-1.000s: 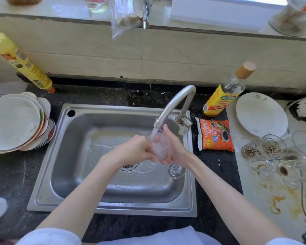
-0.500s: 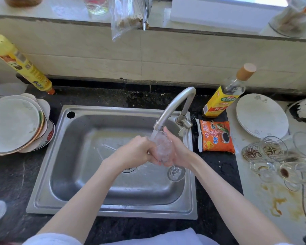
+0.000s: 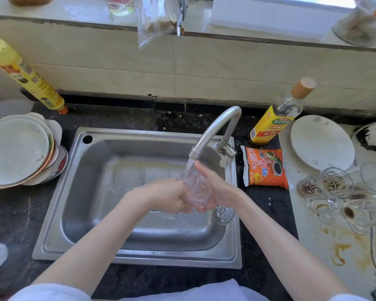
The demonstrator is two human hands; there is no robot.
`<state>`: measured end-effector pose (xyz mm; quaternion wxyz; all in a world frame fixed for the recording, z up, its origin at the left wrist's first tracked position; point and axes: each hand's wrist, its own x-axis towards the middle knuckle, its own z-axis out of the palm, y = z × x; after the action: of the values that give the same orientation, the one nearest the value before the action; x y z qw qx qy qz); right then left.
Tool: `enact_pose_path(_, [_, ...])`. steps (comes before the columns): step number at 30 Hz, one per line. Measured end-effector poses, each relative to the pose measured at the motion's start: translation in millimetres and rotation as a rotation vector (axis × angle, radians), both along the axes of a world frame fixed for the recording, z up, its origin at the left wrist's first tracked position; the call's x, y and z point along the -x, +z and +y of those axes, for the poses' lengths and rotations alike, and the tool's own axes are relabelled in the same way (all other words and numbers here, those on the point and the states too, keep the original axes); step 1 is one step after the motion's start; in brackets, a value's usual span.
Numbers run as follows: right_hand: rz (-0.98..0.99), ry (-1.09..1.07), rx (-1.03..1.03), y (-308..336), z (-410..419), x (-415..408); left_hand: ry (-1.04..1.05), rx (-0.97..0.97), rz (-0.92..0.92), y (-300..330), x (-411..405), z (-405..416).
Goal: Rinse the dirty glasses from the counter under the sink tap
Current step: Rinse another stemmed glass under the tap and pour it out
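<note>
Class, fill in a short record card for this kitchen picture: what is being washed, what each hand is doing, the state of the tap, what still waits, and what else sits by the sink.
Item being washed: stemmed glass, tilted over the sink
Left hand: left hand grips the bowl of the glass
Right hand: right hand cups the bowl from the other side
Tap: tap running, water falling onto the glass
Still waiting: dirty glasses on the stained counter to the right
Nearby: orange packet, yellow-labelled bottle, stacked plates
</note>
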<state>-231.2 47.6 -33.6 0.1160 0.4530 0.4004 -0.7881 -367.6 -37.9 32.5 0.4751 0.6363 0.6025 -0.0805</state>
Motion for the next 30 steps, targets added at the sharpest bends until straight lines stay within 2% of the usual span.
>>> enact_pose_path(3, [-0.027, 0.079, 0.106, -2, 4, -2, -0.080, -0.075, 0.064, -1, -6, -4])
enact_pose_path(6, [0.002, 0.075, 0.070, 3, 4, -4, -0.031, -0.073, -0.036, -5, -3, -6])
enact_pose_path(9, [0.138, -0.014, 0.000, 14, 2, -4, 0.253, -0.148, -0.193, -5, 6, -4])
enact_pose_path(11, [0.231, -0.060, -0.176, 19, -4, -2, 0.493, -0.229, -0.266, -4, 9, -4])
enact_pose_path(13, [0.265, -0.113, -0.344, 18, -11, 1, 0.598, -0.321, -0.265, -5, 8, -4])
enact_pose_path(15, [0.178, -0.150, -0.437, 9, -11, 6, 0.620, -0.365, -0.265, -8, 8, -4])
enact_pose_path(16, [0.112, -0.171, -0.417, 6, -9, 9, 0.614, -0.362, -0.274, -10, 8, -4])
enact_pose_path(17, [0.065, -0.178, -0.336, 1, -6, 11, 0.581, -0.349, -0.285, -10, 10, -4])
enact_pose_path(19, [0.123, -0.138, -0.098, -4, -4, 14, 0.481, -0.347, -0.298, -12, 16, -5])
enact_pose_path(21, [0.185, -0.094, -0.042, -8, 0, 13, 0.484, -0.370, -0.305, -15, 20, -6])
enact_pose_path(23, [0.132, -0.089, -0.132, -8, 3, 11, 0.566, -0.423, -0.285, -18, 19, -6])
enact_pose_path(26, [0.110, -0.090, -0.488, 0, -3, 15, 0.706, -0.518, -0.203, -22, 14, -2])
enact_pose_path(28, [0.148, -0.122, -0.494, 5, -9, 16, 0.723, -0.524, -0.204, -21, 16, 0])
enact_pose_path(30, [0.155, -0.142, -0.359, 11, -9, 14, 0.649, -0.456, -0.311, -19, 20, -1])
